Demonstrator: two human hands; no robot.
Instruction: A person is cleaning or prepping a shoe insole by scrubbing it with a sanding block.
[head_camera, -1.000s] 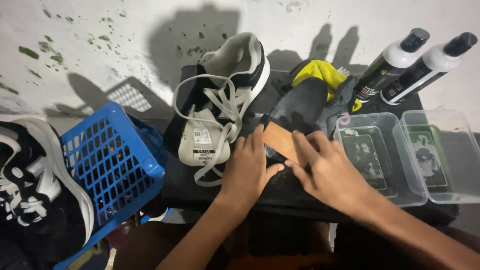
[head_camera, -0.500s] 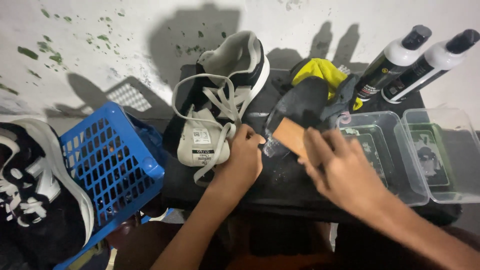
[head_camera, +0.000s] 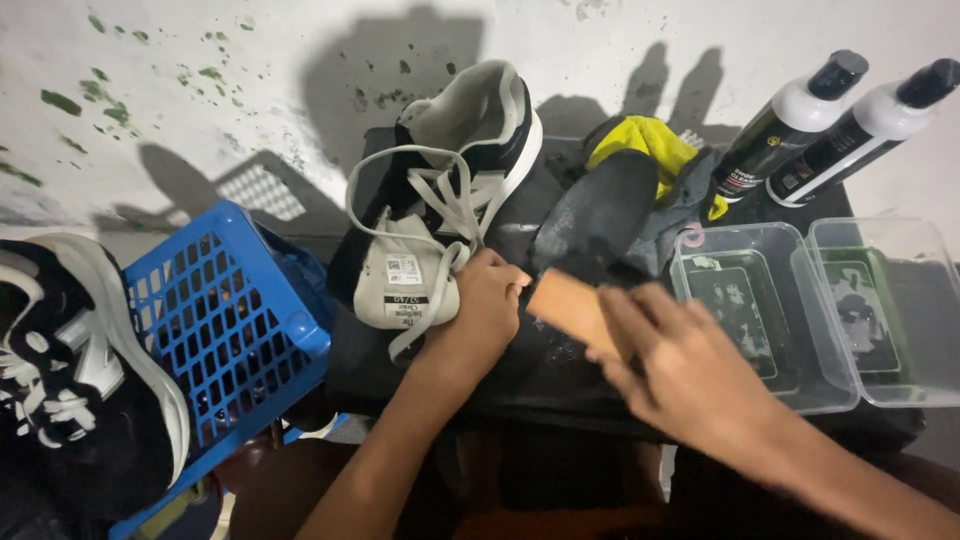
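Sliding outward from beside the left hand (head_camera: 483, 305), the right hand (head_camera: 690, 370) now keeps its grip closed on the tan brush (head_camera: 568, 307) over the dark insole (head_camera: 598, 215). The left hand's grip presses down by the sneaker (head_camera: 440, 200). Black desk (head_camera: 560, 375), stained white wall behind.

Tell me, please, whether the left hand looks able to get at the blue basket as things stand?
Probably yes. The left hand rests by the tongue of the white sneaker, and the blue basket stands just to its left with its open top unobstructed; only the sneaker's heel end lies between them.
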